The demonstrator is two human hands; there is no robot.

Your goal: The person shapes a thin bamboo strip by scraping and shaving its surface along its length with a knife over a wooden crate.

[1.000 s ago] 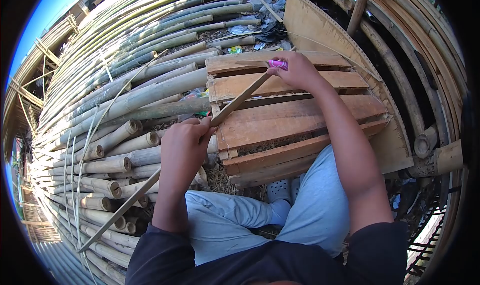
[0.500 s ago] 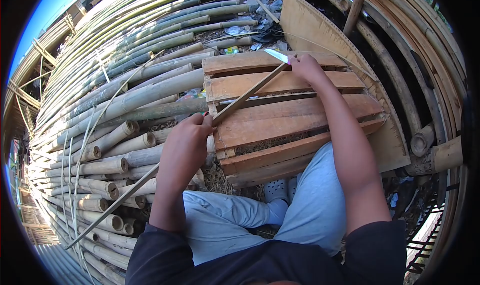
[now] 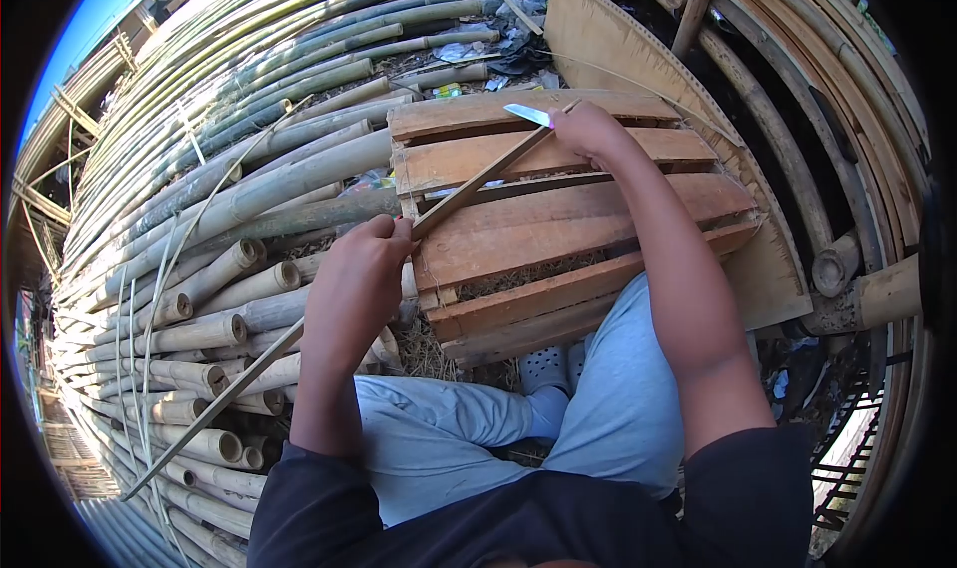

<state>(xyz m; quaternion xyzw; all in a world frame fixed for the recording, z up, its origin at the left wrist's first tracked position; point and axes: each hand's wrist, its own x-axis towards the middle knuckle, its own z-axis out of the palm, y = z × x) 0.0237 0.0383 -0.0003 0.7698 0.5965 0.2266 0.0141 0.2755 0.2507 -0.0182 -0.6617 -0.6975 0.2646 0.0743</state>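
Observation:
A long bamboo strip runs slantwise from the lower left up over a wooden slatted crate. My left hand is closed around the strip at the crate's left edge. Over the far side of the crate, my right hand grips a knife whose handle is mostly hidden in the fingers. The knife blade points left and lies across the strip near its far end. The strip's lower part passes behind my left forearm and out over the bamboo poles.
Cut bamboo poles lie stacked all along the left. Thin loose strips rest on them. A plywood sheet leans behind the crate, with more poles to the right. Plastic litter lies at the back.
The whole view has shifted slightly, moving the crate and both hands a little up and left in frame. Both hands keep their grip, and the blade stays near the strip's far end.

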